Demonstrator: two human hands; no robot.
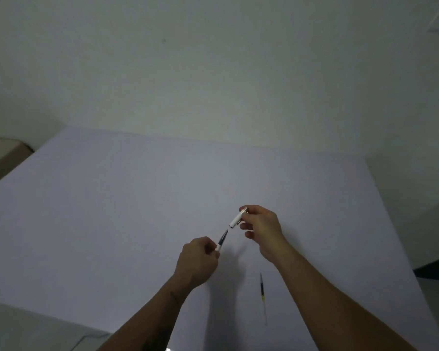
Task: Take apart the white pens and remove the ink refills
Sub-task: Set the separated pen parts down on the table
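My left hand (198, 259) grips the white pen body (221, 241), whose dark grip and tip point up and to the right. My right hand (261, 226) pinches the white pen cap (237, 219), which has a silver end. A small gap separates the cap from the pen tip, above the pale tabletop (137, 198). One ink refill (263, 295), thin with a dark upper part and a yellow band, lies on the table between my forearms. Most of the pen body is hidden inside my left fist.
A beige box (3, 158) stands past the table's left edge. The table's right edge runs down from the far corner (365, 160), with a dark object (436, 269) on the floor beyond it. A plain wall rises behind the table.
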